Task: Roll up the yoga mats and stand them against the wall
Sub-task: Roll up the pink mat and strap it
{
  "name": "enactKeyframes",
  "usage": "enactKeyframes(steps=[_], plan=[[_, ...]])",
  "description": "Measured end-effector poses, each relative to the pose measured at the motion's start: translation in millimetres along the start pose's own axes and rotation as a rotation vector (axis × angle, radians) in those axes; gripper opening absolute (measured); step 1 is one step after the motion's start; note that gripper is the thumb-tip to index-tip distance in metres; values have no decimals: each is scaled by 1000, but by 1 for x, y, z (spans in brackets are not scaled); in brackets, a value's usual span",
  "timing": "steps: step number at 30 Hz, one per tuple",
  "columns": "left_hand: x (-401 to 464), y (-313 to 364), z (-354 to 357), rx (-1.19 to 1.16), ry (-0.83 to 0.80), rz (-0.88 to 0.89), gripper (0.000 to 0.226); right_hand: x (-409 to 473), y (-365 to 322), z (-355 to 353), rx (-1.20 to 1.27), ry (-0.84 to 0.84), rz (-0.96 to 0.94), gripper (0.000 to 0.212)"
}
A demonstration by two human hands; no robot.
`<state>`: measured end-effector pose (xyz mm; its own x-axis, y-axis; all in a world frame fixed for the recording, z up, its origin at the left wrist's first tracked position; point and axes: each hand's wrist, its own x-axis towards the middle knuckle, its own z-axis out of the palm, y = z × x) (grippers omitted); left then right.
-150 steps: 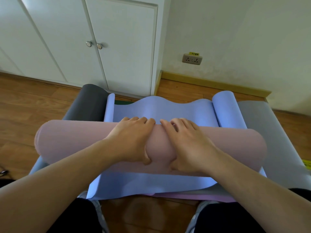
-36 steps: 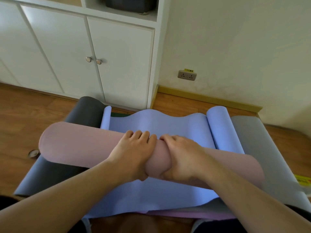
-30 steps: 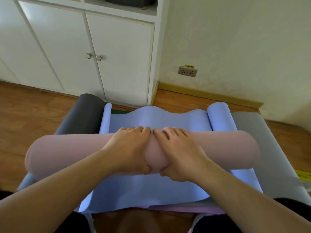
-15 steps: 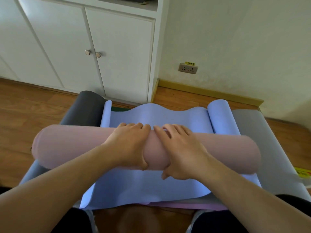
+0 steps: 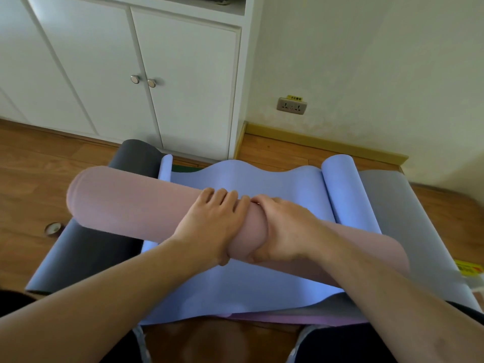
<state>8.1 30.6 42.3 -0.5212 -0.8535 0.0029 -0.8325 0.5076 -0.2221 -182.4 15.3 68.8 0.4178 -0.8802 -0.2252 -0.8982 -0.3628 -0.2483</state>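
Observation:
A rolled pink yoga mat (image 5: 125,203) lies slanted across the pile, its left end farther from me and its right end nearer. My left hand (image 5: 209,226) and my right hand (image 5: 282,231) grip its middle side by side, fingers over the top and thumbs under the near side. Beneath it a blue mat (image 5: 262,184) lies spread out, wavy at the far end with both side edges curled up. A dark grey mat (image 5: 86,258) sticks out on the left and a light grey mat (image 5: 408,218) on the right. A purple mat edge (image 5: 301,319) shows at the near end.
White cabinet doors (image 5: 183,87) stand ahead on the left. The cream wall (image 5: 366,61) with a socket (image 5: 291,106) and a yellow skirting board (image 5: 327,141) is ahead on the right. A tape roll (image 5: 53,228) lies on the wooden floor (image 5: 26,179) to the left.
The pink roll has swung from lying level to a slant, left end away from me. Both hands have closed tighter round its middle, the right hand wrapping further over.

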Motion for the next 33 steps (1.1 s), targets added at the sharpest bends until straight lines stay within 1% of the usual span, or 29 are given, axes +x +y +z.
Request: enactKeyframes(steps=[2,4,5,6,8,10,11,14,15,17,18,19,22,23,24,25,27,29,31,33], plan=[[3,-9,-2,-69,-30,0,106,-2,-3,2,-69,45,-36,112],[4,-19,-5,-185,-85,-45,103,-4,-5,6,-244,75,-88,134],[4,-23,-7,-253,-114,-78,100,-4,-6,9,-327,96,-111,139],[3,-26,-9,-311,-137,-106,97,-4,-7,12,-377,123,-131,138],[1,-28,-10,-343,-144,-135,93,0,-5,16,-393,185,-171,124],[-1,-26,-10,-296,-87,-126,94,4,-3,15,-366,230,-192,110],[-3,-23,-10,-258,-43,-110,99,6,-1,12,-343,234,-186,106],[-5,-12,-4,-79,28,-49,120,7,1,4,-187,179,-101,101],[-5,-8,0,-32,37,-45,121,6,0,3,-107,144,-68,100],[-2,-5,8,-1,74,-36,112,4,0,4,-10,81,-24,97],[-1,-5,10,-5,72,-28,108,2,-1,5,-8,70,-18,98],[0,-7,9,-22,50,-23,105,1,-2,7,-34,71,-25,104],[3,-17,-1,-128,-23,-34,102,-4,-6,12,-232,114,-82,136],[3,-20,-4,-175,-31,-48,102,-5,-7,14,-295,152,-100,139],[3,-23,-8,-212,-31,-59,102,-4,-8,18,-339,194,-117,137],[4,-24,-11,-231,-20,-62,101,-2,-7,21,-360,235,-133,130],[3,-22,-14,-203,64,-61,93,4,-2,22,-353,281,-138,115],[1,-18,-15,-181,221,-97,86,12,5,16,-288,298,-93,105],[-1,-16,-17,-200,368,-191,87,16,10,4,-105,284,6,95],[-3,-17,-23,-302,419,-328,86,16,13,-10,187,236,134,95]])
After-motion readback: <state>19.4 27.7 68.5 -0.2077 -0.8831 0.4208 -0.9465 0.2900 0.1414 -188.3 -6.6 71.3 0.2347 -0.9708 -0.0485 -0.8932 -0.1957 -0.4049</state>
